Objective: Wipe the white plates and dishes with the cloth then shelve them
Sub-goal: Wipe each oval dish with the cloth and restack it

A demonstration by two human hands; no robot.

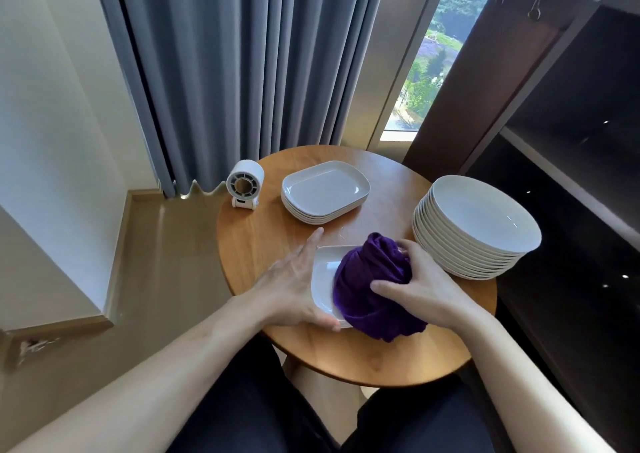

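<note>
A white rectangular dish (325, 272) lies flat on the round wooden table (381, 355) in front of me. My left hand (294, 288) grips its left edge, fingers stretched along the rim. My right hand (420, 284) is closed on a bunched purple cloth (372, 288) that presses on the dish and covers its right half. A stack of several white rectangular dishes (323, 191) sits at the back of the table. A taller stack of round white plates (478, 226) stands at the right edge.
A small white desk fan (244, 184) stands at the table's back left. Dark wooden shelving (571, 162) rises right beside the table. Grey curtains (242, 65) and a window hang behind. My knees are under the table's front edge.
</note>
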